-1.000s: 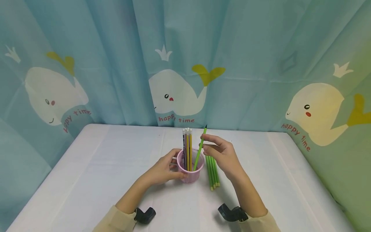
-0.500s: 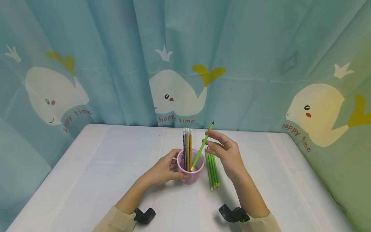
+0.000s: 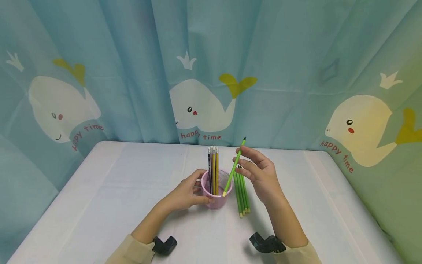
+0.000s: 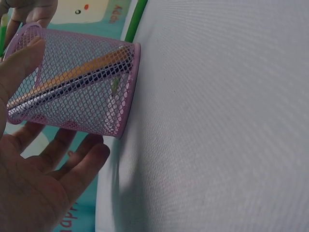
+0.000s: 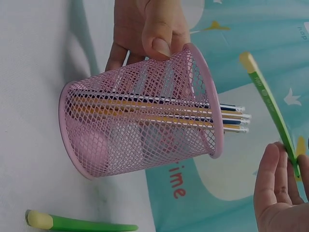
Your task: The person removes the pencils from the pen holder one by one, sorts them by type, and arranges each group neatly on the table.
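A pink mesh pencil cup point(image 3: 215, 201) stands on the table with several striped and yellow pencils point(image 3: 213, 172) upright in it, eraser ends up. My left hand point(image 3: 184, 192) grips it from the left, thumb at the front by the rim, fingers curled round behind. Between the thumb and fingers of my right hand point(image 3: 260, 172) is a green pencil point(image 3: 234, 167), tilted, its dark point up and its pale yellow end down. In the right wrist view that yellow end point(image 5: 248, 63) is outside the cup, above the rim. Several more green pencils point(image 3: 242, 194) lie side by side right of the cup.
The white tabletop point(image 3: 132, 176) spreads round both hands. Behind its far edge hangs a blue curtain point(image 3: 280, 73) printed with whales. A black wrist device point(image 3: 165, 245) sits at each beige sleeve cuff point(image 3: 132, 249).
My right hand has moved up and to the right, drawing the green pencil out of the cup and tilting it. My left hand and the cup have stayed in place.
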### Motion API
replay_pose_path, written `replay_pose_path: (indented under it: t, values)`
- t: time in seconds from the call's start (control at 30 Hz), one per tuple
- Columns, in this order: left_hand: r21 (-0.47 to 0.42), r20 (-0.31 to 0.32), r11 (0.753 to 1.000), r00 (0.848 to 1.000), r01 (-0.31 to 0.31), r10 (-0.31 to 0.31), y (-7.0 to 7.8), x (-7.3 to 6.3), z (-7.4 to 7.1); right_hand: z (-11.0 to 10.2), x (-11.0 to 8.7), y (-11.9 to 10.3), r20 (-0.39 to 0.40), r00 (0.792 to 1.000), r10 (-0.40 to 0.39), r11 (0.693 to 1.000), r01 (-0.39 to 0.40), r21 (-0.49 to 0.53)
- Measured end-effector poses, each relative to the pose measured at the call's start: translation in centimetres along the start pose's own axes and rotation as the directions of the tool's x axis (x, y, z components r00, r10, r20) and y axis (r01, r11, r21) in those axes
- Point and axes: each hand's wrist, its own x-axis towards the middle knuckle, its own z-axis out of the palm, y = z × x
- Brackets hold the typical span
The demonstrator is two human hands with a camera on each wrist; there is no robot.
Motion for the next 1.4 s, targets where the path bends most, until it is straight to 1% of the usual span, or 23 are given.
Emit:
replay_pose_path:
  t: [0.2,0.4,0.5,0.7,0.87,1.0,1.27,1.4]
  values:
    - [0.007,0.002,1.0,1.0,-0.016,0.016,0.0,0.0,0.0,-0.1,0.0,0.2,-0.004,1.0,0.018,1.0,-0.018,0.01]
    - [0.016,-0.009,1.0,1.0,-0.002,0.002,0.0,0.0,0.0,-0.1,0.0,0.4,-0.009,1.0,0.026,0.999,-0.026,0.023]
    - [0.017,-0.011,1.0,1.0,0.003,-0.003,0.1,0.0,0.0,-0.2,0.0,0.4,-0.015,1.0,0.024,0.999,-0.024,0.026]
    - [0.01,-0.005,1.0,1.0,-0.014,0.014,0.0,0.0,0.0,-0.2,0.0,0.3,-0.016,1.0,0.014,0.999,-0.014,0.043]
    - [0.011,-0.004,1.0,1.0,-0.013,0.013,0.0,0.0,0.0,-0.3,0.1,0.2,-0.017,1.0,0.014,0.998,-0.013,0.062]
    - [0.013,-0.005,1.0,1.0,0.002,-0.002,0.0,0.0,0.1,-0.5,0.1,0.2,-0.018,1.0,0.023,0.997,-0.021,0.078]
    - [0.016,-0.002,1.0,1.0,0.005,-0.005,0.1,0.0,0.0,-1.0,0.3,0.3,-0.027,0.999,0.045,0.996,-0.043,0.083]
    - [0.013,-0.002,1.0,1.0,0.004,-0.004,0.0,-0.1,0.0,-1.1,0.4,0.5,-0.038,0.997,0.07,0.994,-0.067,0.081]
